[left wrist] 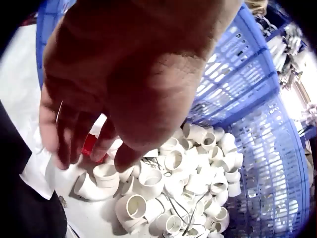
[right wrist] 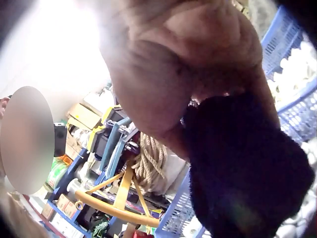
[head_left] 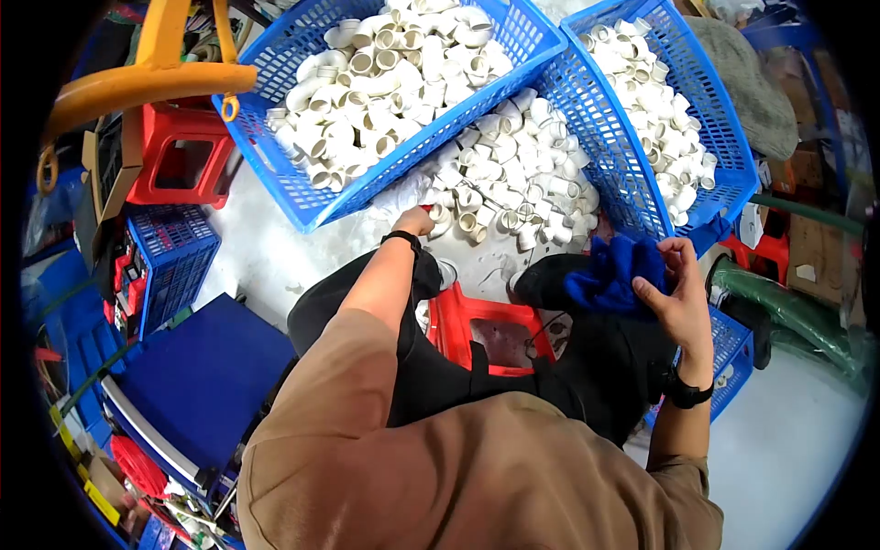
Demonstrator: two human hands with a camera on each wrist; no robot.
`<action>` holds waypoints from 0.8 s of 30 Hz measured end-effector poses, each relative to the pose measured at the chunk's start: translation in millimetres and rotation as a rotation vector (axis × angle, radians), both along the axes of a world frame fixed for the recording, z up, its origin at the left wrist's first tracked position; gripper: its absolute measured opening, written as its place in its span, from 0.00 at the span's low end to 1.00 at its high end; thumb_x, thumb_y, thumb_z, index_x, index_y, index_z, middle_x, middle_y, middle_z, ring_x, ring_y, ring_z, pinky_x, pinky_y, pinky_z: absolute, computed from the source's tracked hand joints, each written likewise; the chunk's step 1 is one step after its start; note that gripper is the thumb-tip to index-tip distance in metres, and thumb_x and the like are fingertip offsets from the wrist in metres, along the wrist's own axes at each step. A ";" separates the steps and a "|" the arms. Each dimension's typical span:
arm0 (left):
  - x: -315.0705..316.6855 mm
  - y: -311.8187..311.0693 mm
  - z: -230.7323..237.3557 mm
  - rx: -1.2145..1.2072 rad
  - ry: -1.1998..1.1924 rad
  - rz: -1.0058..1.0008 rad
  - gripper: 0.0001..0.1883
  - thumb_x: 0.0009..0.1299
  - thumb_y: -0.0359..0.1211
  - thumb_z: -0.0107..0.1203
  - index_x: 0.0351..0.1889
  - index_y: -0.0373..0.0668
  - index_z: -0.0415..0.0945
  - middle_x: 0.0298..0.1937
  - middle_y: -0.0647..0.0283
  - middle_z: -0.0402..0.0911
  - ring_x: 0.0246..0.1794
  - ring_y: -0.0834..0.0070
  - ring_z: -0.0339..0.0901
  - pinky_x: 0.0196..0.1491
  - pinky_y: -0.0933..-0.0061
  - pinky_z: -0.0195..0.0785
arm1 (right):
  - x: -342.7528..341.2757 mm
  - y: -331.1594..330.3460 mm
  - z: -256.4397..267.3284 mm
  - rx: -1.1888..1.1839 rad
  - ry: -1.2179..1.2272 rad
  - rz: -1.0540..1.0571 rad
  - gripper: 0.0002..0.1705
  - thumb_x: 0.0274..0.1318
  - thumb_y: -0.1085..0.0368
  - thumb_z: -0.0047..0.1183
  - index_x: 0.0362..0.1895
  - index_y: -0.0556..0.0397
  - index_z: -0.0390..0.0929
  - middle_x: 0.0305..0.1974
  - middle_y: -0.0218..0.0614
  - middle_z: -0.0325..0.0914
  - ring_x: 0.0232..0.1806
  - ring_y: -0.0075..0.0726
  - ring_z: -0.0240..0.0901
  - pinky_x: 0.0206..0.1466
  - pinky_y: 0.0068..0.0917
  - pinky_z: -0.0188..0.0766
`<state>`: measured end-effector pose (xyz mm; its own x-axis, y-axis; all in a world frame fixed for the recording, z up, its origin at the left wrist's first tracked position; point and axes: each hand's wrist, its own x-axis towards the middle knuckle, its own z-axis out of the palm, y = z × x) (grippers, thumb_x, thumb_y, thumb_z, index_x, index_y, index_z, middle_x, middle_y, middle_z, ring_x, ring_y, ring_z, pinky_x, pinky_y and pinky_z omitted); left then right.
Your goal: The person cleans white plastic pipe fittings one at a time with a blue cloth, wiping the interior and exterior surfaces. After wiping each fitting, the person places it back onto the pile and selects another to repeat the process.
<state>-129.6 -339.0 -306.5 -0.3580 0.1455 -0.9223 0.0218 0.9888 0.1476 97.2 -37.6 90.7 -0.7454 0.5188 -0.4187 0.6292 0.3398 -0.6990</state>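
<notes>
My left hand (head_left: 414, 223) is at the near-left edge of a pile of white pipe fittings (head_left: 522, 170) on the floor. In the left wrist view its fingers (left wrist: 64, 144) curl round a small red thing (left wrist: 89, 144), just above a white elbow fitting (left wrist: 96, 184). My right hand (head_left: 683, 298) holds a bunched blue cloth (head_left: 616, 275) over the right knee. The right wrist view shows the cloth (right wrist: 242, 168) hanging dark below the palm.
Two blue baskets of white fittings, one at the upper left (head_left: 307, 215) and one at the right (head_left: 733, 197), flank the pile. A red stool (head_left: 445, 330) stands between the legs. An orange metal frame (head_left: 156, 82) juts in at the upper left.
</notes>
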 end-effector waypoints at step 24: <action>-15.7 -41.5 -99.3 -0.198 0.384 0.112 0.42 0.65 0.47 0.58 0.76 0.48 0.53 0.74 0.49 0.63 0.68 0.48 0.69 0.68 0.49 0.64 | -54.9 1.3 -30.2 -0.259 -0.182 0.034 0.09 0.56 0.64 0.54 0.34 0.57 0.74 0.26 0.24 0.69 0.29 0.17 0.61 0.34 0.19 0.58</action>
<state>-145.3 -380.6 -405.8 -0.6836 -0.0794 -0.7255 -0.0708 0.9966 -0.0424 42.3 -36.4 60.5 -0.6613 0.3532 -0.6617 0.7431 0.1882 -0.6422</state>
